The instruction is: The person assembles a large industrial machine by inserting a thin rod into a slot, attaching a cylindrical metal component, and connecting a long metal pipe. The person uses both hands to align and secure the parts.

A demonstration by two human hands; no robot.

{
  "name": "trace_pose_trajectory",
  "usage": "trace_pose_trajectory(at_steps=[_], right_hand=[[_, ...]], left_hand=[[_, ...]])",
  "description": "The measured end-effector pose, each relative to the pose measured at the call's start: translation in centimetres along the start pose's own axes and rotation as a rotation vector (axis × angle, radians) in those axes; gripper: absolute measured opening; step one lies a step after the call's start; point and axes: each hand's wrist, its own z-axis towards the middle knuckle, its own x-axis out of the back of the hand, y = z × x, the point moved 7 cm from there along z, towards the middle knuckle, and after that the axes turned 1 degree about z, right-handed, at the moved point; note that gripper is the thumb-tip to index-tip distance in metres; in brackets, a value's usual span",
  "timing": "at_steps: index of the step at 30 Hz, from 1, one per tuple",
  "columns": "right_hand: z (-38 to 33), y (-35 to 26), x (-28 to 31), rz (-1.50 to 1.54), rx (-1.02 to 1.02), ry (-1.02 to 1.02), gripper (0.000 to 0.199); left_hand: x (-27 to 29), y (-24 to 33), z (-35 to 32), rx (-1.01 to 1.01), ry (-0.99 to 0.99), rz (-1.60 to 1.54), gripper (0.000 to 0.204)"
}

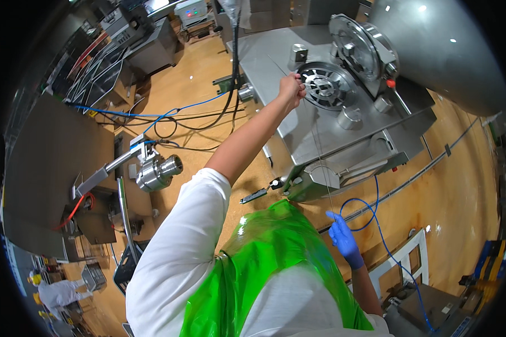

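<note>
My left hand (pixel 291 89), bare, is closed over the steel top of a machine, beside a round opening with a slotted metal rotor (pixel 321 84) in it. A thin strand (pixel 328 194), like wire or cord, runs from this hand down to my right hand (pixel 343 238). A short stretch of it also sticks out past the left fist. My right hand wears a blue glove and pinches the lower end, low beside my green apron (pixel 281 241). The strand's exact material is too fine to tell. A round steel lid (pixel 355 48) stands open behind the rotor.
At left, a steel coupling (pixel 160 173) juts out on a pipe. Blue hoses (pixel 365 210) and black cables (pixel 235 67) hang or lie around the machine (pixel 287 121). A large steel vessel (pixel 444 50) fills the upper right. Another person (pixel 62 295) carries a grey crate (pixel 94 277) at lower left.
</note>
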Motion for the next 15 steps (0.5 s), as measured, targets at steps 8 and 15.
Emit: trace_pose_trajectory(at_steps=[8, 15], right_hand=[[0.6, 0.0, 1.8, 0.062, -0.176, -0.066, 0.034], [0.3, -2.2, 0.4, 0.135, -0.034, -0.194, 0.030]], left_hand=[[-1.0, -5.8, 4.5, 0.163, -0.007, 0.116, 0.014], [7.8, -3.6, 14.5, 0.028, 0.194, 0.181, 0.015]])
